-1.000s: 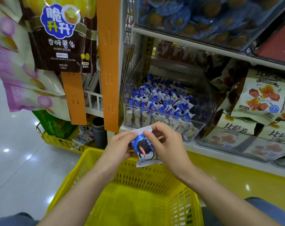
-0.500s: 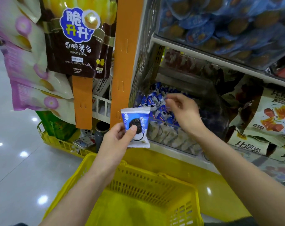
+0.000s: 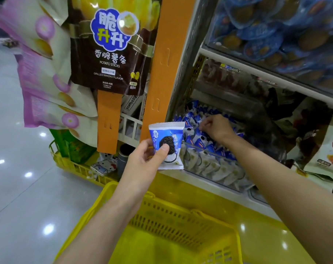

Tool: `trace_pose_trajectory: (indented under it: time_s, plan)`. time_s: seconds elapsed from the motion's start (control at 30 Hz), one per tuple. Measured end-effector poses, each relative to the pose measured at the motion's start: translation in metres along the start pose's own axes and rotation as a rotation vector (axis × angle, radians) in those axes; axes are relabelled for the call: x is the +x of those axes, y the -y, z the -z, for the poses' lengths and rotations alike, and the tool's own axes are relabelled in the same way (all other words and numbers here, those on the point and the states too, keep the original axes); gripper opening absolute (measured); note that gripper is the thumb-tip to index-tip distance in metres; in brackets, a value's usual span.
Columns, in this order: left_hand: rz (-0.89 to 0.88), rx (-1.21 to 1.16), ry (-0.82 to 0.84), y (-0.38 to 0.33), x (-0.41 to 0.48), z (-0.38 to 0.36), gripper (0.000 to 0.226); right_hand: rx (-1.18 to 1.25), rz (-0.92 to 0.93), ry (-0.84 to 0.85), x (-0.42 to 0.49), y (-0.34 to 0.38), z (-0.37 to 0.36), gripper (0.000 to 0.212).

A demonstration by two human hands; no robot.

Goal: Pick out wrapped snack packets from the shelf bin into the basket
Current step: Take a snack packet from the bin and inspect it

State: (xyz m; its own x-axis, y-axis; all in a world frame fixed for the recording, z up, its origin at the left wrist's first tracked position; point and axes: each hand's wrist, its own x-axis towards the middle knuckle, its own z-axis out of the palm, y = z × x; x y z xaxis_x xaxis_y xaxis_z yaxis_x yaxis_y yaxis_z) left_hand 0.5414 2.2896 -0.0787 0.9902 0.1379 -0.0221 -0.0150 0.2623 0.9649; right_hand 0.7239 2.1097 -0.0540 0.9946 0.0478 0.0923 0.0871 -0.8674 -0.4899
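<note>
My left hand [image 3: 145, 161] pinches a blue-and-white wrapped cookie packet [image 3: 166, 144] upright, above the far rim of the yellow basket [image 3: 161, 204] and in front of the shelf. My right hand [image 3: 216, 128] reaches over the clear front wall of the shelf bin [image 3: 215, 168], fingers curled down onto the pile of same blue packets [image 3: 198, 138]. Whether it grips one packet is hidden by the fingers. The basket's floor shows nothing inside in the part that is visible.
An orange shelf post [image 3: 158, 73] stands left of the bin. Potato stick bags [image 3: 106, 50] and pink snack bags [image 3: 45, 77] hang at the left. A second yellow basket [image 3: 74, 166] sits on the floor. Other snack bags [image 3: 327, 153] fill the shelf to the right.
My right hand let go of the packet and went into the bin, then lowered onto the pile. My left hand lifted the packet up and keeps holding it alone.
</note>
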Motion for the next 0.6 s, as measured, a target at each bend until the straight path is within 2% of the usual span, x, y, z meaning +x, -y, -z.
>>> trace_pose_trajectory:
  time_s: [0.07,0.17,0.3,0.37,0.43,0.53,0.6]
  plan:
    - [0.01,-0.006,0.016,0.0,0.0,0.0,0.015,0.058,0.005,-0.065,-0.004,0.004,0.008,0.024]
    - [0.013,-0.023,0.017,0.0,-0.002,-0.002,0.015,0.092,0.087,-0.252,-0.018,0.012,0.028,0.012]
    - [-0.109,-0.046,-0.054,-0.005,-0.007,-0.005,0.023,0.3,0.216,-0.404,-0.052,0.03,0.057,0.008]
    - [-0.195,-0.051,-0.067,-0.01,-0.01,-0.004,0.03,0.44,0.282,-0.351,-0.075,0.038,0.065,0.013]
    - [-0.25,-0.022,-0.024,-0.012,-0.014,-0.004,0.034,0.537,0.358,-0.187,-0.1,0.044,0.068,0.021]
    - [-0.238,0.001,0.09,-0.012,-0.021,-0.007,0.028,0.598,0.402,0.054,-0.132,0.049,0.062,0.024]
    - [-0.183,-0.063,0.173,-0.007,-0.024,-0.01,0.033,0.647,0.397,0.118,-0.144,0.051,0.057,0.026]
